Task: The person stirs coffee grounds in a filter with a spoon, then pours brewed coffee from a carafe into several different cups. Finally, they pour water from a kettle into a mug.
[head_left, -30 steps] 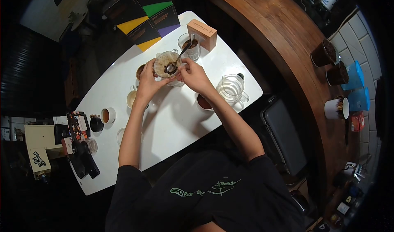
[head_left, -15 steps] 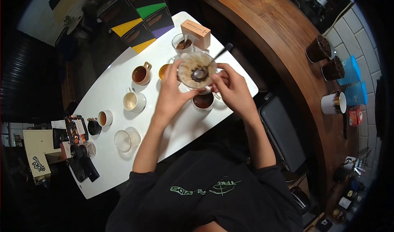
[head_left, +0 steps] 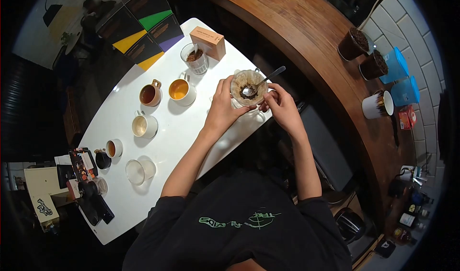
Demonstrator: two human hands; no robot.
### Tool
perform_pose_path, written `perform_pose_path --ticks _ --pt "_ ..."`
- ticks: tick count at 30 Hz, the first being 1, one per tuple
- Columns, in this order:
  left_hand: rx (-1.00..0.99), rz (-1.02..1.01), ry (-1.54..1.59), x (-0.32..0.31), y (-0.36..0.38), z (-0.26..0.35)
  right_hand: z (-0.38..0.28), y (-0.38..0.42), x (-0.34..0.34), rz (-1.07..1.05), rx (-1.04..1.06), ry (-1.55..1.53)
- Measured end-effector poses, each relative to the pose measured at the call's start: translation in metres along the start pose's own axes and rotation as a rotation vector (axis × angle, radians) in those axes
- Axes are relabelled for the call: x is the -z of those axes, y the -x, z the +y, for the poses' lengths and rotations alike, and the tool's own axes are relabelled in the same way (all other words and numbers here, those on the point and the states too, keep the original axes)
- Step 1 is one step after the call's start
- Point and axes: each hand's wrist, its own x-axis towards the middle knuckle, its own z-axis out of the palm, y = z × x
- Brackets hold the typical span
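A round glass dripper [head_left: 235, 83] with a brown-stained filter and wet grounds is near the white table's right edge. A spoon [head_left: 271, 75] rests in it, handle up to the right. My left hand [head_left: 224, 107] wraps round the dripper's left side. At its right side, my right hand [head_left: 285, 109] has its fingers bent and pressed against the rim. Pale glass or ceramic shows beneath the dripper, mostly hidden by my hands. Up to the left stands a glass [head_left: 198, 64] with dark grounds and a spoon, beside an orange box [head_left: 208, 41].
On the white table [head_left: 177, 139] stand a white mug of amber liquid [head_left: 182, 91], a brown mug [head_left: 150, 94], a pale mug [head_left: 144, 126], a small cup [head_left: 114, 148] and an empty glass [head_left: 140, 172]. A wooden counter [head_left: 306, 36] curves along the right.
My hands and the dripper have moved right and slightly down relative to the table. The amber mug is now uncovered, while the dark cup seen below the dripper is no longer visible.
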Motion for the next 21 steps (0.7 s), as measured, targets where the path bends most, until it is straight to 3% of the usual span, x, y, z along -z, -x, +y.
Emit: perform_pose_path --ticks 12,15,21 --pt "-0.050 0.046 -0.033 -0.007 0.002 -0.006 0.010 -0.004 0.004 -0.045 0.016 -0.081" --pt "-0.009 0.026 0.038 -0.006 0.002 -0.006 0.011 -0.004 0.004 -0.052 0.021 -0.101" --pt "0.047 0.044 -0.114 0.006 0.018 0.000 0.010 0.002 0.013 -0.003 -0.013 -0.143"
